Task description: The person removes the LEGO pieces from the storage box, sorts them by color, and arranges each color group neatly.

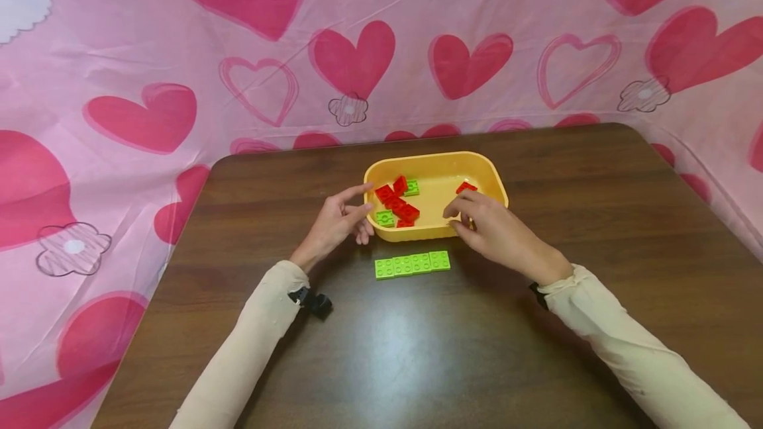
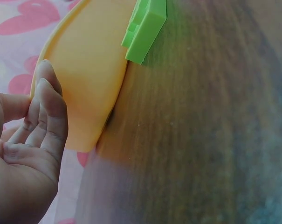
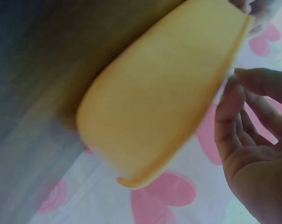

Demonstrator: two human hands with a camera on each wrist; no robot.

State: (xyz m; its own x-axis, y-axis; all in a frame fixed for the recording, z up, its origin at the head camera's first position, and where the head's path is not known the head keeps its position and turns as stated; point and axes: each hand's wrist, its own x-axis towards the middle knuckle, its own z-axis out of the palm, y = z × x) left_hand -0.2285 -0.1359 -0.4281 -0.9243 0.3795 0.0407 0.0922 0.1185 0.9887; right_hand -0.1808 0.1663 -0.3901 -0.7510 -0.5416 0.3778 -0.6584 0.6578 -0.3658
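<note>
A yellow plastic tray [image 1: 438, 232] stands on the table with red bricks [image 1: 408, 212] and green bricks [image 1: 385, 218] in its left half. At its left end my left hand [image 1: 336, 220] holds the rim, thumb and fingers on either side of the wall. My right hand [image 1: 491, 227] hovers over the near right rim, fingers loosely bent and dipping inside. No brick shows between its thumb and fingers in the right wrist view. Another red brick [image 1: 466, 187] lies just beyond it. In front of the tray, several green bricks [image 1: 411, 265] form a straight row, studs up.
The brown wooden table [image 1: 381, 349] extends to both sides of the tray. Behind it hangs a pink cloth [image 1: 411, 71] printed with hearts. A black wrist strap with a small device [image 1: 312, 302] sits on the left sleeve.
</note>
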